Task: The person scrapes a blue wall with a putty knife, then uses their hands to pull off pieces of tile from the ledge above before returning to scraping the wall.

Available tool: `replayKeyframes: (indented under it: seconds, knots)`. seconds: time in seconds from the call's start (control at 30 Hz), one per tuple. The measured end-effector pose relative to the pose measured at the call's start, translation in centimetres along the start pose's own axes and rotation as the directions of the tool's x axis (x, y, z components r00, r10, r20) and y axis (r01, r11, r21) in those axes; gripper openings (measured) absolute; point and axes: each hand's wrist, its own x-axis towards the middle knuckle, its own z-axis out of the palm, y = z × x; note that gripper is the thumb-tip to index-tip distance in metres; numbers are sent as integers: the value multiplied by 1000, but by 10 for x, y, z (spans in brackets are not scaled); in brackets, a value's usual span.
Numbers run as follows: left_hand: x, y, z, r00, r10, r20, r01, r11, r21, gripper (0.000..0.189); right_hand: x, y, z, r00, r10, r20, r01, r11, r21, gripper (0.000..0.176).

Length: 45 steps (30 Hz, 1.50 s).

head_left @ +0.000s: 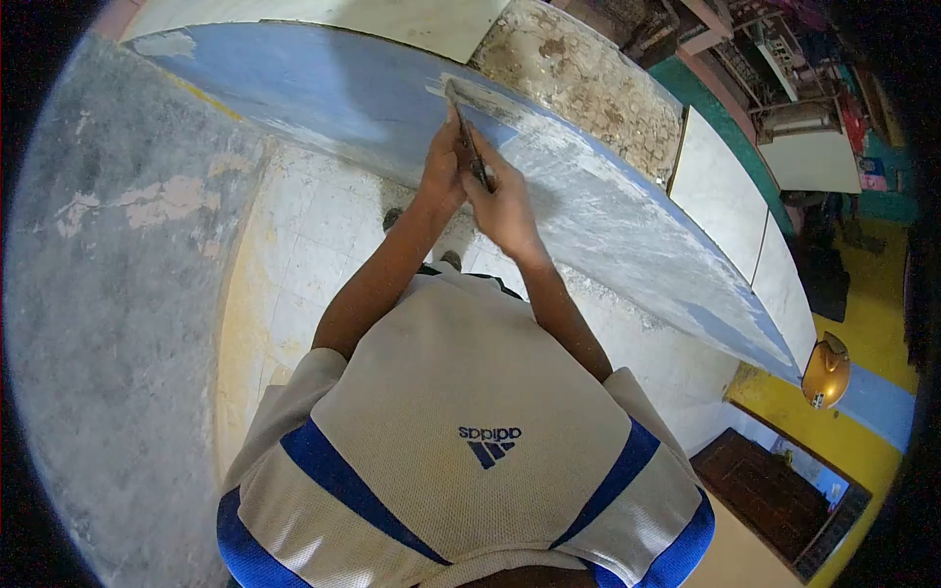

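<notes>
A thin, dark flat tool [474, 159], which looks like a trowel or scraper seen edge-on, is held between both hands near the blue wall face [294, 78]. My right hand [507, 208] is closed round its lower, handle end. My left hand [444, 169] is closed against its other side, with fingertips pointing up along the blade. The tool's upper tip is close to a patch of grey-white coating [588, 196] spread over the blue surface. My palms and parts of the tool are hidden.
Pale tiles [720, 186] and a rough mortar strip [578, 88] top the wall. A grey patchy surface [118, 274] stands at left, above pale floor tiles [319, 220]. A gold helmet [828, 370] and a brown door [760, 495] are at right.
</notes>
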Motion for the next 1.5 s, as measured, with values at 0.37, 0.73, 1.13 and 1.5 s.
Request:
replayKeyframes:
  seconds: [0.37,0.73,1.13,1.5]
  knots:
    - [6,57,-10,986,94,-138,-91,996,24,37,44,-8,28,973,103,205,-124,988,94,56]
    - [17,13,8,990,80,-119,-90,993,-81,32,29,2,-11,981,43,192,-47,999,18,51]
    - [8,3,10,980,54,-193,-66,996,-55,36,13,-3,-13,973,147,176,-152,988,15,55]
    - [24,31,9,972,202,-123,-199,979,36,38,47,2,-8,971,-9,237,1,999,34,58]
